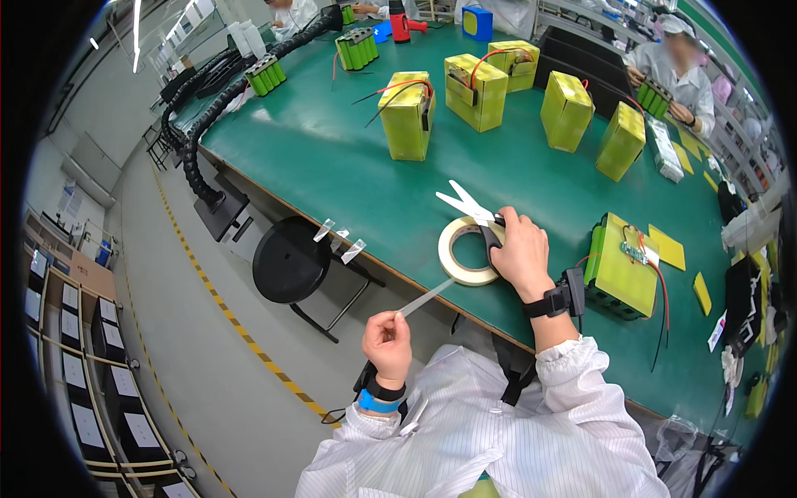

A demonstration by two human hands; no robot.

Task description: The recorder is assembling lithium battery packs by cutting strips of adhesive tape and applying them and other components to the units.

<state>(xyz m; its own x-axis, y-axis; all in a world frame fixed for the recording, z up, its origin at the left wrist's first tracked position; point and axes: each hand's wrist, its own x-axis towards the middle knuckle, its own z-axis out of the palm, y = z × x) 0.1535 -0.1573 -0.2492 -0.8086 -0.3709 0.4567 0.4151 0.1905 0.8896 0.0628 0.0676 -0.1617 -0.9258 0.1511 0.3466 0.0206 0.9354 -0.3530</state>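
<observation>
My left hand (pixel 387 344) pinches the loose end of a pale tape strip (pixel 429 296), just off the table's near edge. The strip runs up to a cream roll of masking tape (pixel 449 251). My right hand (pixel 521 253) grips scissors (pixel 471 204) with black handles; their white blades are spread and point away to the left. The scissors lie over the roll's right side, where my fingers hide part of it; whether they also hold the roll I cannot tell. Right of that hand sits a green battery pack (pixel 628 274) with a small circuit board and red and black wires.
Several yellow-wrapped battery packs (pixel 475 93) stand farther back on the green table (pixel 307 158). Short tape pieces (pixel 353 251) hang on the near edge, above a black stool (pixel 290 261). Black bins (pixel 581 66) and a co-worker (pixel 677 70) holding green cells are at the far right.
</observation>
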